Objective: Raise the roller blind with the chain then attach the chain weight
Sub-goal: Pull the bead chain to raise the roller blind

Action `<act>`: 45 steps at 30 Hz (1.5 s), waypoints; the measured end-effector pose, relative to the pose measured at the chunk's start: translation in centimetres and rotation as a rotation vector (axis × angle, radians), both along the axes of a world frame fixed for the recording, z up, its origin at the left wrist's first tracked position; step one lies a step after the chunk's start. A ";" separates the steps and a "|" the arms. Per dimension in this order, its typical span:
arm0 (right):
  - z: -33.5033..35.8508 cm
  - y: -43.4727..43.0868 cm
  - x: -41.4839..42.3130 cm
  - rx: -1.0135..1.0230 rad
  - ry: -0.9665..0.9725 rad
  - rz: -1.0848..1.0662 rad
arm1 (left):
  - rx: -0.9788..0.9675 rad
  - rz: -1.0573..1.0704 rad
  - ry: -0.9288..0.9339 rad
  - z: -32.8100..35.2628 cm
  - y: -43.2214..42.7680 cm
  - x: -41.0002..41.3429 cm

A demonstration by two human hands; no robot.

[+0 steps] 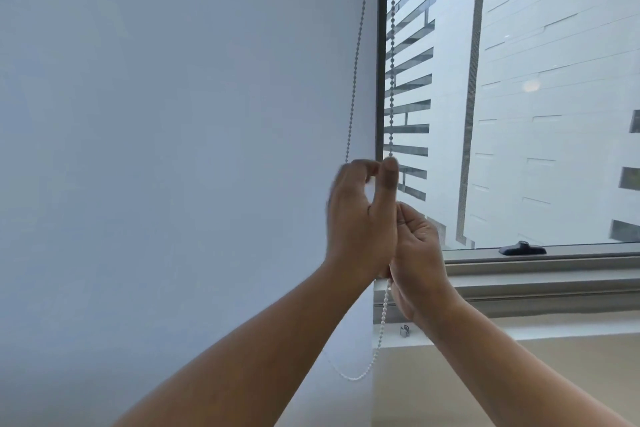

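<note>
Roller blind (173,114) hangs fully down, so the raising is all ahead! Left hand (360,215) pinches the bead chain (392,62) high, right hand (417,250) grips it below; no weight is attached.

Roller blind (173,114): matt cloth, fine even texture, pale. Bead chain (392,45): small round beads, smooth, look like white plastic w/ slight sheen. Window frame (554,274): grey metal, satin finish. Glass (554,80): smooth, glossy, faint reflection. Handle (522,248): matt black, prob. plastic. Sill (554,334): smooth, matt white. Clip (404,330) on it: shiny bare metal. Wall (519,388) below: matt beige.
</note>
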State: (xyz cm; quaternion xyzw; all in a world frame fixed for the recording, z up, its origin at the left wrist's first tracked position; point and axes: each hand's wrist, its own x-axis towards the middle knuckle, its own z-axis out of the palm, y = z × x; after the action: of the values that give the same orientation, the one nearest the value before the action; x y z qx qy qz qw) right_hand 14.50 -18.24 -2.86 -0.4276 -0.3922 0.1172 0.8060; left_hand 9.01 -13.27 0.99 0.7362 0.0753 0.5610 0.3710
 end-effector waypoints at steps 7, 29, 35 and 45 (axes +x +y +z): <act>0.1 -0.4 -1.5 -0.006 0.015 0.061 | -0.392 -0.296 -0.064 1.5 -1.8 0.6; -12.6 -2.5 -2.9 -0.279 0.213 0.114 | -0.587 -0.368 0.136 -12.6 -1.0 0.1; -12.6 -2.7 -1.4 -0.437 -0.054 0.058 | -0.647 -0.398 0.194 -12.4 0.0 0.0; -0.1 -3.8 2.0 -0.647 -0.611 -0.298 | -0.642 -0.443 0.243 -11.3 2.0 -1.4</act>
State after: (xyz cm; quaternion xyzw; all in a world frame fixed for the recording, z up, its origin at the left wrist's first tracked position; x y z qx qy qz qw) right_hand 16.52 -22.08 -2.96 -0.7233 -0.4895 -0.0148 0.4869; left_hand 7.58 -11.24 -10.31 0.6422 0.1296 0.3243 0.6823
